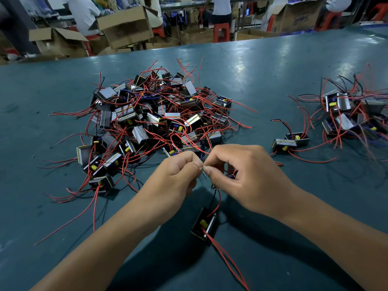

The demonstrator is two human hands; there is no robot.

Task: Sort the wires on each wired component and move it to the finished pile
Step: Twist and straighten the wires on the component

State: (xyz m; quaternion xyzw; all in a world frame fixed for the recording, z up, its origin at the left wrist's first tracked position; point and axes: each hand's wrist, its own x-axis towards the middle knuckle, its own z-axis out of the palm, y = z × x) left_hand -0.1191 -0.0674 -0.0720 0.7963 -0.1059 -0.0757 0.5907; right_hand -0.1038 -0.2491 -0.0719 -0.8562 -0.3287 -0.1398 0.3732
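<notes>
Two piles sat on the teal counter [273,66] — a large tangled heap [155,118] at centre, a smaller pile [354,114] far right, two loose units [290,141] between them. Left hand [178,175] and right hand [241,175] met above one wired component [204,224]; both sets of fingers pinched its bare wire ends [203,171], red and black leads running down to it near the counter's front.
</notes>
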